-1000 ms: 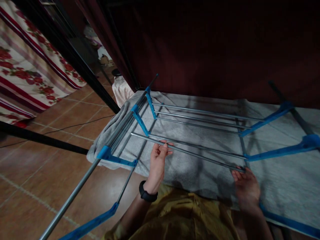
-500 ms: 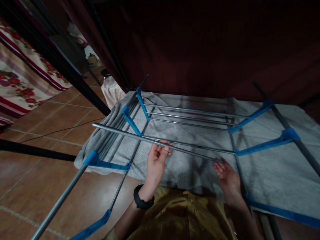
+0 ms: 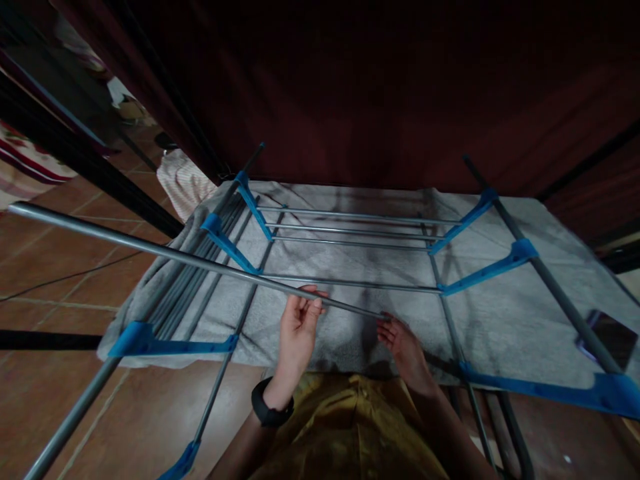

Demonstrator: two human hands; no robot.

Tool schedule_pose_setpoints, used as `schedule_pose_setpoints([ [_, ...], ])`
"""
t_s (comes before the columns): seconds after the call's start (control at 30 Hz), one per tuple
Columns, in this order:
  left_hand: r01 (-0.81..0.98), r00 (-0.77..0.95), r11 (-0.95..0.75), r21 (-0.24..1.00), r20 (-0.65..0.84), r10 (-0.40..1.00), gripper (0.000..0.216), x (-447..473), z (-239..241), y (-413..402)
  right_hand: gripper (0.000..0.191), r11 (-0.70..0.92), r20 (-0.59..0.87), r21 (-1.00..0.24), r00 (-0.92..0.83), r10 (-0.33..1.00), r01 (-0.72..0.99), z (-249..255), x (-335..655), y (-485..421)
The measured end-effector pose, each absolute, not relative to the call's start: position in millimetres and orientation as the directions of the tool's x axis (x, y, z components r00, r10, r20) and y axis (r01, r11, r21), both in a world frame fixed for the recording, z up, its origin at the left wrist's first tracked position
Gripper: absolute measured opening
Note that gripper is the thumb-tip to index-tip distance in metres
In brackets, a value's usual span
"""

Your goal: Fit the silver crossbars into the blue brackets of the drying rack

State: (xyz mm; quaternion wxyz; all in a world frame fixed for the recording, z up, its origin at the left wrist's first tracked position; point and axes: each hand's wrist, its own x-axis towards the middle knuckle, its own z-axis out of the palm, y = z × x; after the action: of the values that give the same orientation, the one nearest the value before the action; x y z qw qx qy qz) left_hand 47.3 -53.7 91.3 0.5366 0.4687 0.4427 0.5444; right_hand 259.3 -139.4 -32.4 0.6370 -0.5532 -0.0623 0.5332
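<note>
A folding drying rack with blue plastic arms (image 3: pixel 487 270) and grey metal rods lies over a grey towel (image 3: pixel 505 313) on the floor. One loose grey rod (image 3: pixel 150 248) slants from the far left down to the middle. My left hand (image 3: pixel 296 328), with a black watch on its wrist, pinches this rod about two thirds along. My right hand (image 3: pixel 404 341) holds the rod's right end with the fingertips, palm up. Several other rods stay fixed between the blue arms beyond my hands.
A dark maroon curtain (image 3: pixel 380 87) hangs behind the rack. Brown floor tiles (image 3: pixel 55 280) spread to the left, crossed by black bars (image 3: pixel 90 173) and a thin cable. A pale cloth bundle (image 3: pixel 181 183) lies at the curtain's foot. A dark flat object (image 3: pixel 603 333) rests on the towel's right side.
The rod has slid out to the left through the blue arm, its right end free of the right arm. My right hand followed it leftward; my left hand kept its grip.
</note>
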Motion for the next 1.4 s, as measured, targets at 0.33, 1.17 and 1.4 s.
schedule_pose_setpoints([
  [0.33, -0.111, 0.070, 0.021, 0.994, -0.013, 0.997, 0.028, 62, 73, -64, 0.026, -0.262, -0.534, -0.754, 0.330, 0.779, -0.602, -26, 238, -137],
  [1.17, 0.219, 0.158, -0.131, 0.967, 0.097, 0.983, 0.026, 32, 45, -56, 0.047, -0.437, -0.483, -0.857, 0.126, 0.867, -0.274, 12, 219, -126],
  [1.4, 0.443, 0.132, -0.279, 0.852, 0.246, 0.960, 0.017, -11, 41, -35, 0.054, -0.337, -0.397, -0.912, 0.296, 0.869, -0.235, 19, 255, -114],
])
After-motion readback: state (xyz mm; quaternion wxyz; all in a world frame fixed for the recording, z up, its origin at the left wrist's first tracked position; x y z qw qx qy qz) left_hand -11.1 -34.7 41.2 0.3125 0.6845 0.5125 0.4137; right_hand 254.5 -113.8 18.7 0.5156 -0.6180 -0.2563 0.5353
